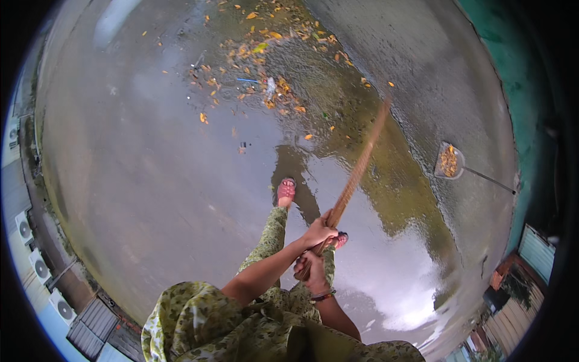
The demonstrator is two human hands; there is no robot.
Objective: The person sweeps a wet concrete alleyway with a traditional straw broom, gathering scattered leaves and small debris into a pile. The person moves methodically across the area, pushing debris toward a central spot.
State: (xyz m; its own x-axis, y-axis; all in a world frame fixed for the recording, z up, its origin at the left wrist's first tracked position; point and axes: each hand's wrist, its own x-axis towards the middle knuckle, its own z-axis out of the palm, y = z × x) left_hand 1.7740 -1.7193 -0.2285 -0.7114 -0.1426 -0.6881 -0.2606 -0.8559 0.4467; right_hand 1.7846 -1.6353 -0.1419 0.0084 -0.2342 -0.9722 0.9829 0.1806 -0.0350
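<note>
Head view: the right hand (313, 273) wraps the lower end of a wooden broom handle (353, 178), its grip clamped on it; just above, the left hand (318, 231) clamps the same handle, which slants up and right over the wet pavement (151, 169). Farther off lie scattered yellow leaves (265, 78), and to the right a leaf-filled dustpan (449, 161)

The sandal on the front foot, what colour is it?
The sandal is pinkish red, seen in the head view.
</note>
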